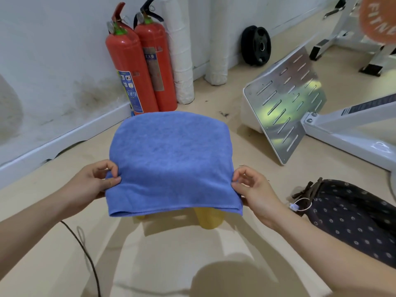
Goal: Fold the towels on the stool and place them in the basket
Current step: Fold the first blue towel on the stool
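1. The blue towel (169,161) lies draped over the stool (209,218), covering the seat entirely; only a yellow leg shows below its near hem. It looks already doubled, with two layers visible at the near edge.
2. The left hand (90,183) pinches the towel's near-left corner between thumb and forefinger, its grip clenched on cloth.
3. The right hand (255,191) pinches the near-right corner the same way, also clenched on the towel.
4. The step in hand looks like the next fold: lifting the near edge and carrying it to the far edge of the seat.
5. To do it well, I would keep both corners level and taut, so the near hem stays straight, then match corner to corner at the far side before letting go.
6. Both layers should stay pinched together; a slipped lower layer would leave a crooked packet.
7. Smoothing from the crease outward should flatten the soft pile.
8. No basket is in view, so its place cannot be told.
9. Beyond the stool stand two red extinguishers (139,67) against the wall; a black cable (85,254) trails on the floor at the left.
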